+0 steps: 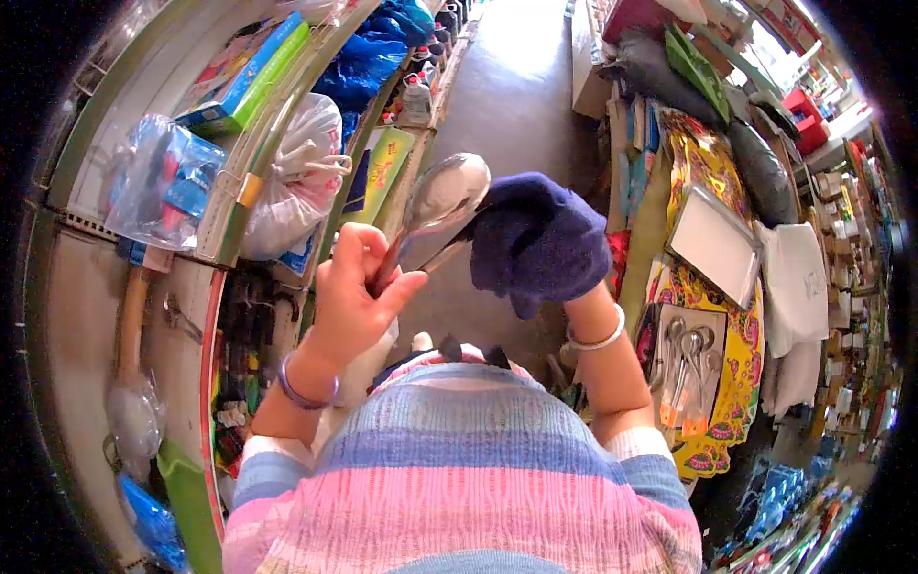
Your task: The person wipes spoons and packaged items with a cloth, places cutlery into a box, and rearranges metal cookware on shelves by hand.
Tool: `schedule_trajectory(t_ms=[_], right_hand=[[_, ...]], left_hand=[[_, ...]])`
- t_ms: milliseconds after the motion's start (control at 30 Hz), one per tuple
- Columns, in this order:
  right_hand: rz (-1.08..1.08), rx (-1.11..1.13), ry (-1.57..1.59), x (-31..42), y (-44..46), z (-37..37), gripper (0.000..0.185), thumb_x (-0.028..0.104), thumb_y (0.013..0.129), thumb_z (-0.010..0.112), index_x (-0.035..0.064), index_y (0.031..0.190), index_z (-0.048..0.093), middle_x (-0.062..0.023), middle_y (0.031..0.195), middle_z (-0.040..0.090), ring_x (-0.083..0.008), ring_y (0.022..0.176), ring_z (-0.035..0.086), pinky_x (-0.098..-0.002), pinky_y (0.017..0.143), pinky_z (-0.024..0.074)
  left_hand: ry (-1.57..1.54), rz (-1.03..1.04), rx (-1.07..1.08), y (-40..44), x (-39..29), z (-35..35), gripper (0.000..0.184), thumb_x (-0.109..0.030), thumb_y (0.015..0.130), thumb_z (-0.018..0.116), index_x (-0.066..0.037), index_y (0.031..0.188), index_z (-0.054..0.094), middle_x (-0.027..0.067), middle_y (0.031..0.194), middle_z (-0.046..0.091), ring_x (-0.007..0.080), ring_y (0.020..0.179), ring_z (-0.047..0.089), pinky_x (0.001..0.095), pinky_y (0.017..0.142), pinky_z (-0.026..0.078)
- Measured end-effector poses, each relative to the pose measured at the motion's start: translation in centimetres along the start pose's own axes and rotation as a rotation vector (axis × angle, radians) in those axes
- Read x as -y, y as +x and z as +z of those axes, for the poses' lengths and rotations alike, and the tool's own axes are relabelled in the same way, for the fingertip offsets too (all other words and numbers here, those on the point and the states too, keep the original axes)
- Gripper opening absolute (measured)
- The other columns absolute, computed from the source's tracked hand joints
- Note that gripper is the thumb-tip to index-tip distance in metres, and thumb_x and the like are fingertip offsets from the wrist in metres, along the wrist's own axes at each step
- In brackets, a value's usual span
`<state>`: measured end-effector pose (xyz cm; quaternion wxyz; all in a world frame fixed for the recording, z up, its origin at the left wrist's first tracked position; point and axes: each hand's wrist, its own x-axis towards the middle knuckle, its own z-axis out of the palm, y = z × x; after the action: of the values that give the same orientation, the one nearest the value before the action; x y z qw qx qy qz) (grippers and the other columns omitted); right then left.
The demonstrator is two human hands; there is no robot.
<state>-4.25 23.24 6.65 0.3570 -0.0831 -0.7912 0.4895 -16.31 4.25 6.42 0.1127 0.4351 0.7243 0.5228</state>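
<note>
Holding a large metal spoon [457, 187] by the handle in the left hand [359, 287], thumb and fingers drawn in around it, bowl pointing up and away over the aisle floor [521, 81]. Left grip narrow, filled by the handle. Bunched over the right hand [581, 298], a dark blue cloth [540, 239], close beside the bowl; cannot tell for certain about contact there. Cannot tell the state of the right grip either, with fingers hidden under the folds. Between left fingers and cloth, a slim metal piece [443, 255]; cannot tell if part of the spoon or separate.

Done, as far as visible: spoon in hand, off any surface or shelf, and cloth gathered at the ready. By judgement, midway through working with both. Not yet done: spoon set down, cloth laid aside. Cannot tell how much of the bowl or handle has met the cloth. To the right, on the patterned surface [732, 416], a tray of metal spoons [687, 359], apart from both hands.
</note>
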Motion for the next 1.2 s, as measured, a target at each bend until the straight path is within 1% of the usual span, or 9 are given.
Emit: schedule_trajectory(t_ms=[133, 367, 500, 600, 733, 767, 900, 1067, 1200], right_hand=[[-0.268, 0.206, -0.67, 1.5, 1.0, -1.7, 0.018, 0.028, 0.067, 0.069, 0.012, 0.075, 0.066, -0.0119, 0.063, 0.06, -0.0277, 0.054, 0.059, -0.0351, 0.052, 0.0489], [-0.105, -0.061, -0.607, 0.5, 0.2, -1.2, 0.024, 0.03, 0.071, 0.067, 0.0101, 0.084, 0.065, -0.0116, 0.067, 0.062, -0.0254, 0.059, 0.061, -0.0338, 0.057, 0.0506], [0.062, -0.062, 0.121, -2.9, -0.9, -1.1, 0.024, 0.018, 0.08, 0.062, 0.0048, 0.099, 0.061, -0.0067, 0.092, 0.064, -0.0174, 0.082, 0.06, -0.032, 0.077, 0.0504], [0.241, -0.213, 1.093, -4.6, -2.1, 1.8, 0.02, 0.018, 0.083, 0.059, 0.0058, 0.099, 0.06, -0.0069, 0.095, 0.063, -0.0185, 0.086, 0.059, -0.0327, 0.08, 0.0492], [0.039, -0.106, -0.337, -2.8, -1.9, 4.0, 0.023, 0.006, 0.076, 0.066, 0.0069, 0.098, 0.059, -0.003, 0.092, 0.063, -0.0164, 0.084, 0.059, -0.0314, 0.078, 0.0488], [-0.097, -0.184, 0.033, -3.1, -2.4, 5.1, 0.024, 0.007, 0.075, 0.067, 0.0059, 0.098, 0.06, -0.0033, 0.091, 0.063, -0.0151, 0.082, 0.059, -0.0292, 0.076, 0.0482], [0.178, -0.006, 0.445, -0.9, -3.0, 5.3, 0.022, 0.009, 0.073, 0.069, 0.0033, 0.093, 0.063, -0.0044, 0.091, 0.064, -0.012, 0.079, 0.058, -0.0251, 0.072, 0.048], [-0.006, -0.096, -0.323, 0.2, -2.4, 2.9, 0.012, 0.016, 0.072, 0.066, 0.0052, 0.077, 0.062, -0.0091, 0.066, 0.06, -0.0205, 0.058, 0.058, -0.0304, 0.056, 0.0468], [-0.032, -0.125, -0.584, 1.5, -2.3, 2.5, 0.02, 0.025, 0.064, 0.065, 0.0085, 0.059, 0.055, -0.012, 0.053, 0.053, -0.0275, 0.045, 0.053, -0.0378, 0.044, 0.0416]], left_hand=[[0.201, 0.179, 0.088, 1.7, -1.1, -1.1, 0.04, -0.007, 0.07, 0.073, -0.005, 0.091, 0.039, 0.0064, 0.057, 0.05, 0.0104, 0.045, 0.048, 0.0233, 0.044, 0.038], [0.129, 0.162, 0.092, 2.7, -1.9, -1.0, 0.037, -0.005, 0.072, 0.071, -0.006, 0.091, 0.04, 0.0049, 0.055, 0.049, 0.0073, 0.045, 0.045, 0.0218, 0.043, 0.035], [-0.036, 0.145, 0.012, 2.2, -1.2, 0.8, 0.035, -0.002, 0.074, 0.069, -0.006, 0.092, 0.039, 0.0013, 0.056, 0.051, 0.0029, 0.046, 0.043, 0.0194, 0.042, 0.032], [-0.243, 0.123, -0.071, 1.7, -0.6, 2.3, 0.034, 0.001, 0.076, 0.067, -0.006, 0.093, 0.037, -0.0004, 0.058, 0.052, 0.0017, 0.047, 0.043, 0.0169, 0.043, 0.032], [-0.169, 0.18, -0.16, 1.5, 0.0, 4.2, 0.033, 0.002, 0.078, 0.064, -0.005, 0.093, 0.036, -0.0014, 0.059, 0.051, 0.0011, 0.049, 0.044, 0.0152, 0.044, 0.032], [-0.193, 0.185, -0.19, 1.5, 0.2, 4.6, 0.033, 0.003, 0.078, 0.064, -0.005, 0.093, 0.036, -0.0012, 0.06, 0.051, 0.0011, 0.049, 0.045, 0.0152, 0.044, 0.032], [-0.497, 0.097, -0.216, 1.5, 1.8, 5.8, 0.028, 0.001, 0.082, 0.06, -0.006, 0.097, 0.037, 0.0002, 0.065, 0.053, 0.0016, 0.051, 0.045, 0.0147, 0.045, 0.034], [-0.946, -0.126, -0.08, 1.5, 3.6, 5.1, 0.024, 0.0, 0.083, 0.059, -0.007, 0.098, 0.041, 0.0022, 0.075, 0.055, 0.0024, 0.056, 0.047, 0.0137, 0.048, 0.034], [-0.987, -0.038, -0.144, 3.1, 2.3, 4.6, 0.031, 0.005, 0.078, 0.063, -0.009, 0.095, 0.042, 0.0084, 0.089, 0.058, 0.0019, 0.049, 0.044, 0.0143, 0.041, 0.031]])
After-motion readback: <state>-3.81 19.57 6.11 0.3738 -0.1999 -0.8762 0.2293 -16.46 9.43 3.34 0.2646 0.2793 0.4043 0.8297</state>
